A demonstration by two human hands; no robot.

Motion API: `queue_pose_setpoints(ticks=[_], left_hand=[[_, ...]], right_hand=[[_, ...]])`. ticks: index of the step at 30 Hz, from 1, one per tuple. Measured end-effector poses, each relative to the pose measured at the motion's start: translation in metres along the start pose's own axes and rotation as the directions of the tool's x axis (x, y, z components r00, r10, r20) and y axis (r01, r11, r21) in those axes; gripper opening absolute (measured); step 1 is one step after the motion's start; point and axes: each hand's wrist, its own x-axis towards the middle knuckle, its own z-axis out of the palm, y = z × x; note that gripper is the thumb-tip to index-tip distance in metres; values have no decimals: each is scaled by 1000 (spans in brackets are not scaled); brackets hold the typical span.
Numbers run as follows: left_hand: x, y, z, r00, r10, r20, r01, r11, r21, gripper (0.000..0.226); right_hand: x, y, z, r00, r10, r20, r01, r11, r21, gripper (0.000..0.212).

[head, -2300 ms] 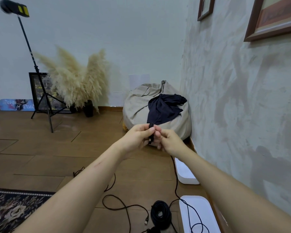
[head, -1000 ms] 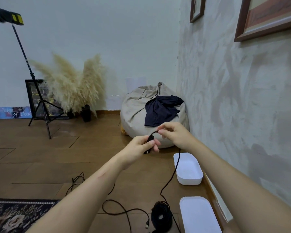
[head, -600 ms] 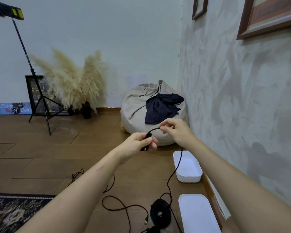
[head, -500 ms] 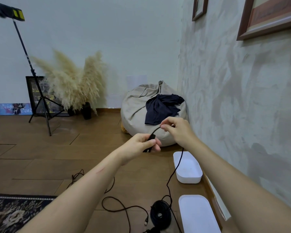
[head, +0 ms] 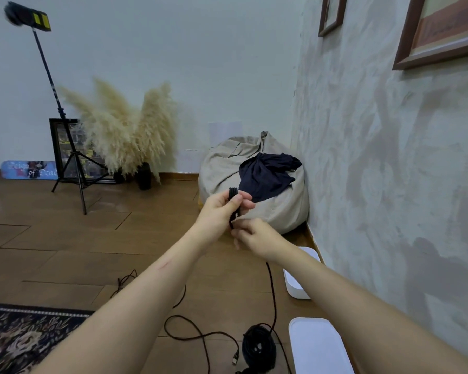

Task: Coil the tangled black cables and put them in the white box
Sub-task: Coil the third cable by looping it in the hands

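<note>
- Nearer than the white box (head: 291,287), a flat white lid (head: 319,344) lies on the floor. I'd guess it was taken off to leave the box open for filling.
- Left of the box and nearer, a wound black bundle (head: 258,346) sits on the floorboards, not yet in the box. A loose cable (head: 195,333) trails beside it and ends in a USB plug (head: 235,356). Far left of the box lies a patterned rug (head: 19,338).
- The box itself stands against the wall's skirting, half hidden by the right forearm and handy for a drop.
- Above the box and a little left, the black cable (head: 272,287) rises from the floor to the right hand (head: 251,234). Its grip is closed and pinches the strand, likely to feed it and keep it taut.
- Just above that, the left hand (head: 222,209) has its grip curled round several short loops (head: 233,194) of the same cable. The thumb presses them together, probably so they don't spring apart.
- Beyond the box, a beige beanbag (head: 227,168) slumps in the corner with a dark cloth (head: 268,174) over it.
- Farther left of the box, along the back wall, stand pampas grass (head: 125,130) and a light stand (head: 50,74). A board (head: 29,170) there is lettered with what looks like "Reign of Dea…", the end hidden by a stand leg. I can read no brand on the cables or the box.
</note>
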Motion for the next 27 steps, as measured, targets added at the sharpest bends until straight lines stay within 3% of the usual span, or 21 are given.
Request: queue_pose_setpoints(ticks=[4,10,13,15,17,24,27], left_hand=[[1,-22,-2,998,13,-60,-7,995,99,20],[1,-35,0,991,-27,-131,34,998,52,21],[-1,-43,0,989,-24,-143,50,982,181,21],[-3,-52,-3,996,-7,-86,36,938,345,24],[-5,-58,-4,999,-51,-4,48,922,385,26],[-8,-41,5,950,-206,236,172,972,158,47],[-12,-34,8,926,-240,290,223,971,90,42]], right_hand=[[0,0,-9,998,26,54,-23,998,-62,28],[-1,4,-9,995,54,86,-46,994,-95,27],[-4,-3,-12,995,52,89,-40,991,-127,29],[-7,-8,-19,994,46,103,-33,991,-133,32],[-9,-9,-28,990,50,128,-31,989,-147,26],[-16,-7,-50,1000,-2,0,2,988,-153,32],[-20,-12,-57,999,5,-43,-10,994,-112,29]])
